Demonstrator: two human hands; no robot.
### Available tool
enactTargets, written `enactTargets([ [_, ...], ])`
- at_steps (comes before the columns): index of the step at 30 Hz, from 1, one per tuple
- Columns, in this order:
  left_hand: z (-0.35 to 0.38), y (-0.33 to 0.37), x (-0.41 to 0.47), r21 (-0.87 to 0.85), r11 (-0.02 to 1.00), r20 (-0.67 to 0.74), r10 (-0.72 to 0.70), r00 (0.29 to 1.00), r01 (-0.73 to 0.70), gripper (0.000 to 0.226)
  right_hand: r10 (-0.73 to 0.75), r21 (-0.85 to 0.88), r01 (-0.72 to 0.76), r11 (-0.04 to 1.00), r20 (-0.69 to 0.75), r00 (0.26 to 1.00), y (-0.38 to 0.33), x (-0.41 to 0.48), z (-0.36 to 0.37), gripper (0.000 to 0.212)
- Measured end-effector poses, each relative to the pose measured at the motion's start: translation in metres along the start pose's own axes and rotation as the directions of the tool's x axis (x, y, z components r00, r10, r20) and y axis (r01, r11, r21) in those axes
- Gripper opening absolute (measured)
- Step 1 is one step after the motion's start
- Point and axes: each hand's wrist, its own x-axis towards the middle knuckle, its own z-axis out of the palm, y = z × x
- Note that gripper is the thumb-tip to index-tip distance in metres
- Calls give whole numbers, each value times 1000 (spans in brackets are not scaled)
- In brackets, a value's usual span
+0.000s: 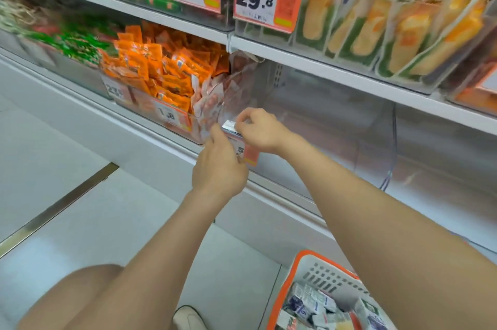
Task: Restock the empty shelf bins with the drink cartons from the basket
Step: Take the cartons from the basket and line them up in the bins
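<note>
Two hands meet at the front rim of a clear, empty shelf bin (322, 125) on the lower shelf. The right hand (259, 129) comes in from above with its fingers curled, pinching a small white drink carton (230, 126) by its right end; the carton lies level, right at the bin's front left corner. The left hand (219, 168) rises from below with its back to the camera and its fingers bent. Its topmost finger reaches the carton's left end, but its other fingertips are hidden, so it is unclear whether this hand grips the carton or only touches it. Just under the carton, an orange and white price tag (248, 153) hangs on the bin's front, partly covered by the left hand.

To the left of the empty bin stands a bin of pink and white packets (212, 98), and beyond that one heaped with orange packets (161, 71). On the shelf above, clear boxes hold yellow and green packs (403, 31) beside a tag reading 29.8 (255, 1).

At lower right, below the right forearm, an orange-rimmed white basket (287, 289) sits low by the shelving, with more cartons (309, 302) piled loosely inside.
</note>
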Motion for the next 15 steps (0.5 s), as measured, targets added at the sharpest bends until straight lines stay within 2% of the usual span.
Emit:
enactTargets([
  [3, 0, 8, -6, 110, 993, -47, 46, 998, -41, 70, -28, -105, 37, 994, 87, 996, 12, -14, -12, 49],
  [5, 1, 13, -11, 177, 979, -65, 119, 991, -106, 74, -27, -155, 29, 987, 13, 1000, 28, -35, -20, 56],
  [7, 4, 18, -16, 208, 959, -15, 202, 979, -194, 70, -29, -220, 7, 975, -101, 994, 50, -66, -23, 45],
  [10, 10, 25, -25, 265, 926, 120, 246, 962, -269, 71, -47, -343, -33, 939, -221, 974, 81, -104, -14, 26],
  [12, 12, 30, -31, 298, 906, 188, 253, 949, -301, 76, -54, -311, -44, 949, -300, 952, 92, -110, -6, 32],
  [15, 13, 35, -33, 300, 893, 223, 275, 935, -334, 79, -83, -297, -24, 955, -343, 936, 84, -110, -7, 40],
])
